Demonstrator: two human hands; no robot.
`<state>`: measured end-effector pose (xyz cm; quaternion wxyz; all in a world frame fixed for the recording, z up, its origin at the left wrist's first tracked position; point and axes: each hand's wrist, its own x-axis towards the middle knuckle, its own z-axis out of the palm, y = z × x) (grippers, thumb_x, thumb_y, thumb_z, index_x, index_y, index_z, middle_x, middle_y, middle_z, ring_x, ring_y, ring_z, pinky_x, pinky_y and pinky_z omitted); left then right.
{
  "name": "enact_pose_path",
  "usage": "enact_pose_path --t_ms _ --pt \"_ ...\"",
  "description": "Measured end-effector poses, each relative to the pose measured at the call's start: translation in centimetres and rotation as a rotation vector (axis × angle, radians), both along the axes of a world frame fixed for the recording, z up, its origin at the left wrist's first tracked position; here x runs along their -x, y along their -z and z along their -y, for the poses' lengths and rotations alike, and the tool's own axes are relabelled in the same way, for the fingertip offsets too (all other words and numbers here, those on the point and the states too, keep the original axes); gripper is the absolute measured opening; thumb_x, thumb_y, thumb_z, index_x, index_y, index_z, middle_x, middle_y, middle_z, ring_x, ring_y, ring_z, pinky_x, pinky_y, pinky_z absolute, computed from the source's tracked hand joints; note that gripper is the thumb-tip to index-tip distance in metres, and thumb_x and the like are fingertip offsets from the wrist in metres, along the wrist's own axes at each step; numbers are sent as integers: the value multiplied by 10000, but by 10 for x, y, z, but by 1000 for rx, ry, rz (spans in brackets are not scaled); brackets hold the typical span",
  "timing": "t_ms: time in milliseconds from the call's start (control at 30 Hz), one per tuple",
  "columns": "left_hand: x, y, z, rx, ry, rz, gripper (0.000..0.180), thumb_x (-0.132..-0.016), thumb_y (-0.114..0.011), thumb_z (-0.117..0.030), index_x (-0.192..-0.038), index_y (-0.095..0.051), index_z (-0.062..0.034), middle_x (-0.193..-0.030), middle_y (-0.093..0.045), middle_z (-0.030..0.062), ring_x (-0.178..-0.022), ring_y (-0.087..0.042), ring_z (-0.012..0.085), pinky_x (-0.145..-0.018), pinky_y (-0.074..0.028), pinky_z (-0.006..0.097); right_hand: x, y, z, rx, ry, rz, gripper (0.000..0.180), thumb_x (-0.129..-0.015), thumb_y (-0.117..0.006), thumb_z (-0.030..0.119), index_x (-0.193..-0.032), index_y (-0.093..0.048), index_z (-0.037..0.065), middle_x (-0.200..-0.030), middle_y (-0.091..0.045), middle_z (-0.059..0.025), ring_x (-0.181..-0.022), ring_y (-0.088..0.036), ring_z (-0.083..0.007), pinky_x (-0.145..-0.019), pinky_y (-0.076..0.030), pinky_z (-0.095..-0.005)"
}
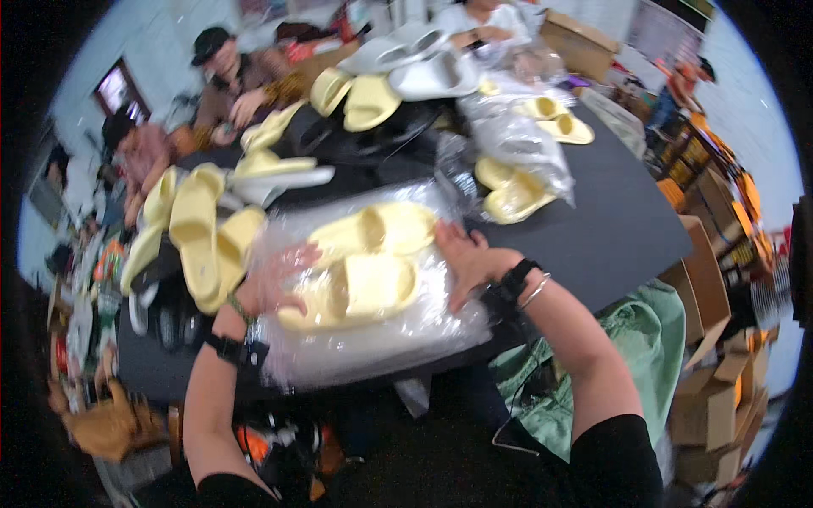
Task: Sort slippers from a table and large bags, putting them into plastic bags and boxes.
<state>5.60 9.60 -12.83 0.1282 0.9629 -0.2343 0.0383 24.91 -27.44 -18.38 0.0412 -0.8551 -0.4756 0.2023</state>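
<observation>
Two pale yellow slide slippers, an upper one point(398, 227) and a lower one point(381, 286), lie side by side on clear plastic bags point(381, 351) at the table's near edge. My left hand point(275, 275) rests at their left ends, fingers stretched and slightly blurred. At the right ends is my right hand point(466, 258), thumb apart and fingertips by the upper slipper. Neither hand is wrapped round anything. Whether the slippers are inside the top bag or on it, I cannot tell.
Loose yellow slippers point(195, 229) lie left on the black table point(605, 229). White slippers point(436, 76) are piled at the back, and a bagged yellow pair point(512, 195) lies right. Co-workers sit across. Green cloth point(635, 339) and cardboard boxes point(703, 296) stand at right.
</observation>
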Motion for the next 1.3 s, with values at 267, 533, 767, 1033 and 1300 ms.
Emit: enact_pose_path --t_ms 267,533,767,1033,1300 --pt "-40 -2 29 -151 126 -107 920 -744 -745 -479 -1488 -325 -137 -1553 -262 157 -1427 -257 360 -1171 -262 440 3 7 8 -19 7 -3 1654 -319 -885 631 -1517 84 30 -1607 66 -182 -1481 64 -365 -1122 -65 -616" --pt "-100 70 46 331 83 -221 608 -802 -718 -264 -1344 -510 -81 -1411 -482 174 -1346 -401 359 -1125 -317 429 6 -7 -2 -31 19 -63 1632 -348 -908 544 -1507 104 3 -1603 68 -197 -1480 109 -344 -1139 -14 -600" --pt "-78 24 64 197 61 -137 302 -935 -499 -158 -1180 -613 -24 -1278 -598 163 -1204 -532 300 -1082 -358 389 2 -2 9 -59 44 -41 1622 -337 -901 562 -1517 70 15 -1607 33 -190 -1482 81 -353 -1137 -31 -606" --pt "12 60 -56 69 -191 -58 342 -843 -620 -197 -1163 -649 -83 -1201 -651 137 -1133 -597 279 -1087 -356 386 4 -1 2 -85 -27 -50 1629 -328 -886 621 -1525 54 39 -1609 42 -174 -1475 90 -375 -1133 -33 -631" --pt "117 -27 -44 172 -557 -86 263 -788 -681 -208 -1016 -702 -78 -947 -706 129 -929 -661 284 -944 -462 353 6 -5 13 -57 13 -28 1528 -411 -881 541 -1529 31 38 -1611 19 -178 -1483 62 -364 -1142 -58 -597"
